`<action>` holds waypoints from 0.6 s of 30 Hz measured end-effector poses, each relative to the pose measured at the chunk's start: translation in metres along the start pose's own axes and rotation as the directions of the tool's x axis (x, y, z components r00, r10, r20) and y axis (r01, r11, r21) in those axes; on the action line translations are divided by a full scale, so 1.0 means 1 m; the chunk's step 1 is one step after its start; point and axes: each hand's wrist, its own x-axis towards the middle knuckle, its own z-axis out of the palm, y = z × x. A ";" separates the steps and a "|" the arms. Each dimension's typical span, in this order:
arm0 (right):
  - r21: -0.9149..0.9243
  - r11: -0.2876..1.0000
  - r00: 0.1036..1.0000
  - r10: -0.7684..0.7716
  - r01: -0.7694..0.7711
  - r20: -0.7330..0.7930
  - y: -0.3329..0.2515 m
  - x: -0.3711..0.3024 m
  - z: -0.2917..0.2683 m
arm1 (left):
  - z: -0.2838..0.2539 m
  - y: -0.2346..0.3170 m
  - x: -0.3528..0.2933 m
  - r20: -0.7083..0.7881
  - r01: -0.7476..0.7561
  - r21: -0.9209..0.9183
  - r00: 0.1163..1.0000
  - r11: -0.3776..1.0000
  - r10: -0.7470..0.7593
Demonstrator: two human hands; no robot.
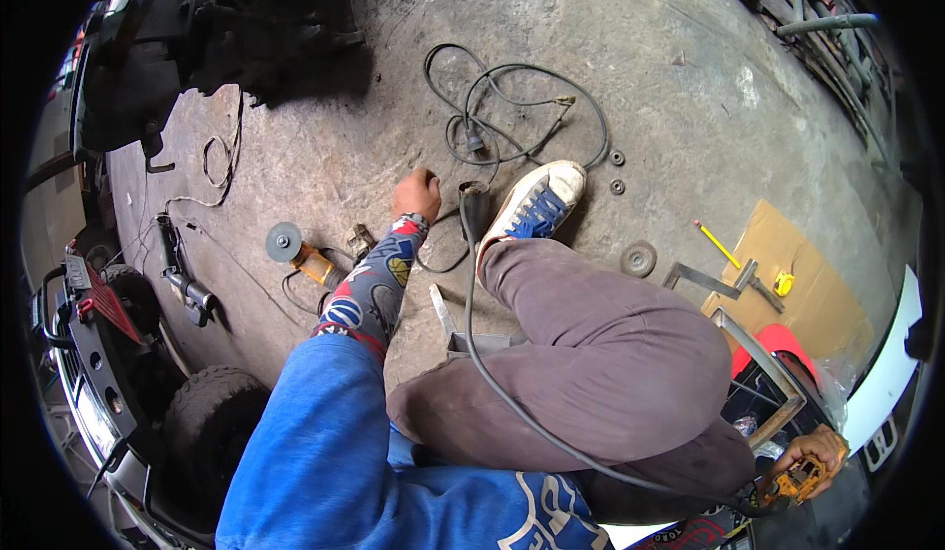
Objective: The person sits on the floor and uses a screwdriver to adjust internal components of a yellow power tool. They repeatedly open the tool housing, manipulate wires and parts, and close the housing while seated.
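Blue shirt [305,432] and brownish trousers [610,353] come closest, the person folded low over the floor [679,97] with one knee bent. Far off to the right, the right grip [823,452] is wrapped round a yellow tool [793,483]; a black cable [469,314] runs from close by that grip, across the trousers, to a dark connector [474,213] just right of the left grip [417,195]. That left grip is a bare hand, fingers curled under, and from where I stand I can't tell whether it holds anything. Right of it, past the connector, sits a white shoe [539,205] with blue laces; ahead and to its right, a cord [600,117] lies in loops. Left of the left grip and a little nearer rests a grinder [313,262], disc showing, with a dark tool [184,274] farther left. Ahead of the right grip are a metal frame [766,358] and some cardboard [822,264], a tape measure [784,283] lying on it.
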 end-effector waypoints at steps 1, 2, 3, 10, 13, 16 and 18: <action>-0.010 1.000 1.000 -0.007 0.007 0.002 -0.004 -0.002 -0.002 | -0.001 0.010 0.001 -0.067 -0.119 0.029 0.990 0.992 0.121; -0.034 0.999 0.999 -0.036 0.035 -0.014 -0.009 -0.003 -0.004 | -0.002 0.019 0.004 -0.118 -0.242 0.061 0.961 0.968 0.248; -0.036 0.999 1.000 -0.018 0.019 0.008 -0.013 -0.003 -0.005 | -0.003 0.029 0.010 -0.125 -0.319 0.078 0.937 0.945 0.327; -0.739 0.670 0.994 -0.105 0.065 -0.008 -0.014 0.006 -0.001 | 0.004 0.052 0.086 -0.027 -0.635 0.468 0.685 0.615 0.728; -0.921 0.361 0.984 -0.144 0.149 0.103 -0.001 0.001 -0.015 | 0.003 0.053 0.108 0.253 -0.595 0.432 0.802 0.678 0.542; -0.631 0.763 0.969 -0.238 0.143 -0.069 0.007 0.007 -0.025 | -0.005 0.067 0.099 0.269 -0.563 0.574 0.816 0.595 0.512; -0.492 0.832 0.946 -0.320 0.255 -0.052 0.015 0.016 -0.024 | -0.016 0.079 0.084 0.279 -0.540 0.558 0.837 0.630 0.471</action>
